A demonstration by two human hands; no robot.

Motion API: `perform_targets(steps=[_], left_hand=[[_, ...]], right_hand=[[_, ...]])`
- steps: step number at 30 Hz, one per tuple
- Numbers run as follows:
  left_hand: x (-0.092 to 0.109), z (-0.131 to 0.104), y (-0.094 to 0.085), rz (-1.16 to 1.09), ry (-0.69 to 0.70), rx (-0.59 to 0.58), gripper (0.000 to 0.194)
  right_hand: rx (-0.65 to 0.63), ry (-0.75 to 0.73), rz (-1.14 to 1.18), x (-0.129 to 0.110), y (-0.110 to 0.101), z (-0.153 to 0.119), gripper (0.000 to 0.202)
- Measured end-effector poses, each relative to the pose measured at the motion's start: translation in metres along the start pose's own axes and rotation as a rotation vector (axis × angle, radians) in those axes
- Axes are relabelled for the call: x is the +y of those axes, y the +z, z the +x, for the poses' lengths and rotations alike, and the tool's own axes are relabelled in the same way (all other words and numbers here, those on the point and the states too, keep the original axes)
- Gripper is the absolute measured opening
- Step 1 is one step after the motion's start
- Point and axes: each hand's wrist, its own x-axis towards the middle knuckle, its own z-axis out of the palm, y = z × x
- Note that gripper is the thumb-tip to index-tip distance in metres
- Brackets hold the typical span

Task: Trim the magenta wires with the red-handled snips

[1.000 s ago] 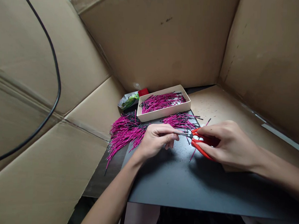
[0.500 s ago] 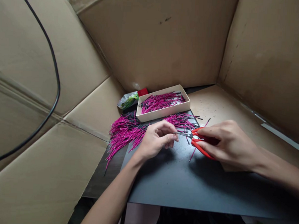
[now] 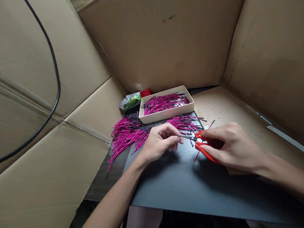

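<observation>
My right hand (image 3: 232, 145) is wrapped round the red handles of a pair of scissors (image 3: 208, 152). Their dark blades point left and reach the fingertips of my left hand (image 3: 159, 141), which are pinched together; what they hold is too small to make out. Behind and left of my left hand lies a pile of magenta wires with black ends (image 3: 130, 131). More such wires (image 3: 183, 122) lie just beyond the blades. A loose magenta wire (image 3: 196, 157) shows under the scissors.
A cream cardboard box (image 3: 167, 114) holding magenta wires stands at the back of the dark grey table (image 3: 173, 193). Beside it is a green and red packet (image 3: 133, 100). Cardboard walls (image 3: 155, 42) surround the table, and a black cable (image 3: 54, 59) hangs at the left.
</observation>
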Motion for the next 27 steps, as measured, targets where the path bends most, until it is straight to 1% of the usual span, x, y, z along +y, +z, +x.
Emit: perform_targets(steps=[7, 14, 17, 20, 24, 27], left_hand=[[-0.0010, 0.0006, -0.0006, -0.005, 0.028, -0.008, 0.018], [-0.0022, 0.0013, -0.0012, 0.015, 0.026, -0.003, 0.019], [-0.0020, 0.0010, -0.0010, 0.023, 0.024, -0.009, 0.018], [-0.0020, 0.0010, -0.0012, 0.032, 0.013, -0.018, 0.018], [-0.0029, 0.0012, -0.0020, 0.040, 0.010, -0.024, 0.018], [-0.0036, 0.0011, -0.0023, 0.037, 0.010, -0.028, 0.016]], right_hand=[[-0.027, -0.041, -0.024, 0.0034, -0.0025, -0.0001, 0.024], [0.022, 0.000, -0.027, -0.0009, -0.0030, 0.0016, 0.021], [0.007, 0.007, -0.042, -0.0017, -0.0036, 0.0016, 0.021], [-0.015, -0.013, -0.036, 0.0002, -0.0040, 0.0019, 0.021], [-0.001, -0.064, -0.044, 0.0040, -0.0041, 0.0021, 0.022], [-0.002, -0.055, -0.059, 0.0046, -0.0040, 0.0018, 0.022]])
